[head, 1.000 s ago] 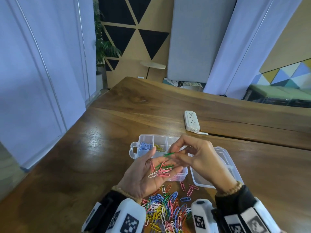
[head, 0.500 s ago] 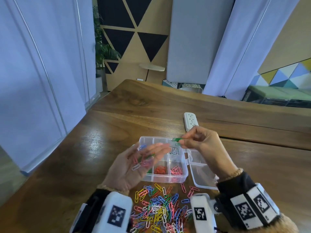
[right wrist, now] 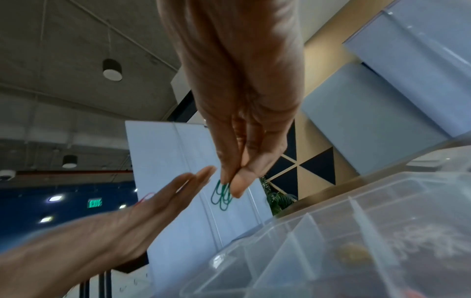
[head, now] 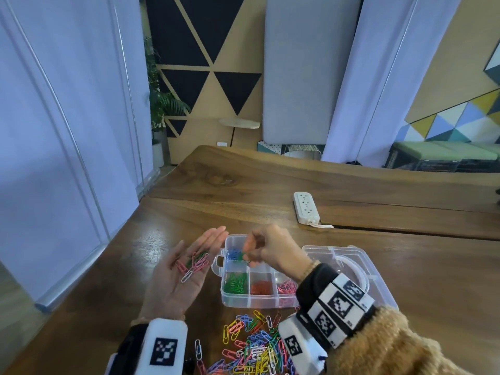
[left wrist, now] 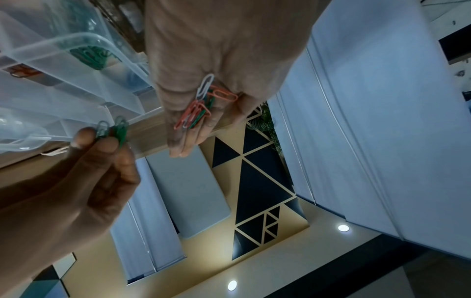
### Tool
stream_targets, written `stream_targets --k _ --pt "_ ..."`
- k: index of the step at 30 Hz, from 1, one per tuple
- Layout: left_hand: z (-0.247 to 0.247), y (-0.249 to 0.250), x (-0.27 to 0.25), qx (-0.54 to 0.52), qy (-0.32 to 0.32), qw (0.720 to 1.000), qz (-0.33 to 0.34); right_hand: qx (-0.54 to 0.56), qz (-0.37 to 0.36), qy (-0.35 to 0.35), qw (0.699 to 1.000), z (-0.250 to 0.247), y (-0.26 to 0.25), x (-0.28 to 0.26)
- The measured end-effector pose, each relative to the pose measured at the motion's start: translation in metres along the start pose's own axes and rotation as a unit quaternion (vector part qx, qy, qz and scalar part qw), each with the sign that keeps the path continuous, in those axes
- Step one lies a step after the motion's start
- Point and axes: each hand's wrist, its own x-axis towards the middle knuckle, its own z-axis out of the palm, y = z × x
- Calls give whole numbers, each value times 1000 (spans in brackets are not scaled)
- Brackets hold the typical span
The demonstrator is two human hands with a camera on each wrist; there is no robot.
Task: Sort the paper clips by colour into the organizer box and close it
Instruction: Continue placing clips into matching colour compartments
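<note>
Looking down from your head camera, you hold your left hand (head: pixel 184 269) palm up with the fingers straight, just left of the clear organizer box (head: pixel 235 300). A small bunch of pink, green and white paper clips (head: pixel 195 263) lies loose in that palm. Your right hand (head: pixel 270 251) hangs over the far left part of the box, its fingertips curled together and pinching green paper clips (head: pixel 241 256) above the compartment of blue clips (head: pixel 232 254). The near row holds green clips (head: pixel 236 283), red clips (head: pixel 261 288) and pink clips (head: pixel 286 288). The box's lid (head: pixel 351 269) lies open to the right, partly hidden by your right wrist. A mixed pile of unsorted clips (head: pixel 254 347) sits on the wooden table (head: pixel 405 266) just in front of the box, between your wrists. A white power strip (head: pixel 305 207) lies well beyond.

From your left wrist, the flat palm (left wrist: pixel 216 60) carries the loose bunch (left wrist: pixel 201 104) near the base of the fingers, none of them gripped. Your right hand (left wrist: pixel 76 181) pinches its green clips (left wrist: pixel 119 131) just beside the box wall (left wrist: pixel 76 44).

From your right wrist, thumb and fingertips (right wrist: pixel 237 181) press together on the green clips (right wrist: pixel 221 195), which dangle below them. They hang above the box's dividers (right wrist: pixel 293 231), close to your left hand's straight fingers (right wrist: pixel 188 181).
</note>
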Motion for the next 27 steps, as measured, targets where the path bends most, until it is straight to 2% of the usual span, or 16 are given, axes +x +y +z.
stream_targets --k 2,3,6,9,11,13,16,18,19,22,24,27 --pt "10 1 6 1 18 1000 13 -63 -11 -22 998 9 -6 6" --pt "9 0 9 -23 50 998 -11 -85 -12 -33 996 13 -9 8" --pt "14 -4 3 -108 2 994 -21 -132 -13 -51 990 19 -12 11" --pt "19 0 1 -115 44 992 -29 -100 -20 -69 992 21 -8 7" --pt "24 0 -2 -125 30 991 -43 -61 -28 -81 994 20 -7 2" --pt "30 -3 -2 -118 45 991 -39 -21 -44 -59 997 17 -6 -2" --pt "40 -9 -2 -122 62 989 -48 7 -69 33 997 9 -6 -8" --pt "48 -13 -4 -122 55 990 -52 -32 -118 92 988 3 -10 -14" --pt "48 -18 -5 -122 54 989 -58 -69 -149 100 981 2 -13 -18" --pt "54 -29 -8 -93 24 991 -94 -169 -233 64 956 5 -16 -25" --pt "59 -34 -11 -88 -16 989 -118 -212 -243 51 945 6 -10 -24" --pt "62 -42 -8 -66 15 990 -126 -242 -222 34 944 5 -4 -22"
